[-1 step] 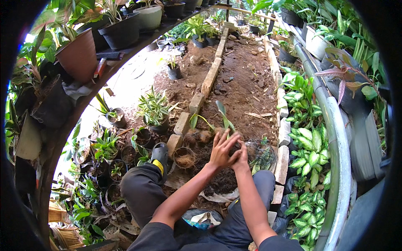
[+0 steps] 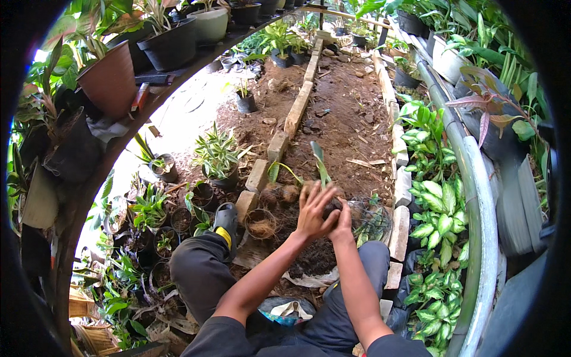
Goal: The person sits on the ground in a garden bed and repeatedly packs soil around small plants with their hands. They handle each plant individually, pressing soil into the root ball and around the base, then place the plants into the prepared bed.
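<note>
Left hand [image 2: 314,209] and right hand [image 2: 341,222] close together, dark soil clump [image 2: 331,207] partly visible between palms. Left fingers extended, tips blurred; right fingers mostly hidden; cannot tell whether either clamps clump. Upright green leaf [image 2: 319,159] just beyond left fingertips, long axis pointing away from person, tip leaning slightly left; left hand nearer. Leaf base hidden. Loose dark soil [image 2: 314,257] below wrists, fibre-filled pot [image 2: 261,227] to left.

The left grip [image 2: 315,211] has shifted slightly from the right grip [image 2: 342,221], exposing dark soil [image 2: 333,206].
</note>
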The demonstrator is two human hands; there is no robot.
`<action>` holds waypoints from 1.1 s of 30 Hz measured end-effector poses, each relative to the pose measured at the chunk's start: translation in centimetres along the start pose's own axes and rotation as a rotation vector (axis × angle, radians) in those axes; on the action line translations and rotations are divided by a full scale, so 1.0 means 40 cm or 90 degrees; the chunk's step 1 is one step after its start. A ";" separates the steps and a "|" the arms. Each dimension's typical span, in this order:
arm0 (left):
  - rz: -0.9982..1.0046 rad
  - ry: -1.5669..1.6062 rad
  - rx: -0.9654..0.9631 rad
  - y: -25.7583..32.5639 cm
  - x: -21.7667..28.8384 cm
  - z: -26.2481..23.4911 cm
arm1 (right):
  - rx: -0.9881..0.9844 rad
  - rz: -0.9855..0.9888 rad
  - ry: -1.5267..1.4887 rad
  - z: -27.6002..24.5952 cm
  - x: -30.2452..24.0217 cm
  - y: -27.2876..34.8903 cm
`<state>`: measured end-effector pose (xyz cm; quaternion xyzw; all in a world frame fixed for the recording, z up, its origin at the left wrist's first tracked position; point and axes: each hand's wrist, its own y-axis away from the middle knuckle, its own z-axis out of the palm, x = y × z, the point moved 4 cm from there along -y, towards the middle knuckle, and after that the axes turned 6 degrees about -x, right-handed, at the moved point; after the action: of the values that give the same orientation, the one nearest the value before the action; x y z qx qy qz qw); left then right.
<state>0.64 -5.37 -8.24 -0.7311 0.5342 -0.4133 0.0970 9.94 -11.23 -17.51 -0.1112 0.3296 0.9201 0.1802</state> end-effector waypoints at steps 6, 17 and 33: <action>-0.092 0.075 0.006 0.016 -0.008 0.004 | -0.083 -0.083 -0.055 0.035 -0.026 0.016; 0.123 0.095 0.068 -0.019 0.023 -0.010 | -0.294 -0.022 -0.101 0.065 0.006 0.029; 0.135 0.118 0.034 -0.010 0.041 0.002 | -0.307 0.027 -0.039 -0.086 -0.012 -0.070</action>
<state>1.14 -6.65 -7.23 -0.6265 0.6038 -0.4806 0.1099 11.81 -11.57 -21.55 -0.1158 0.0974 0.9787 0.1389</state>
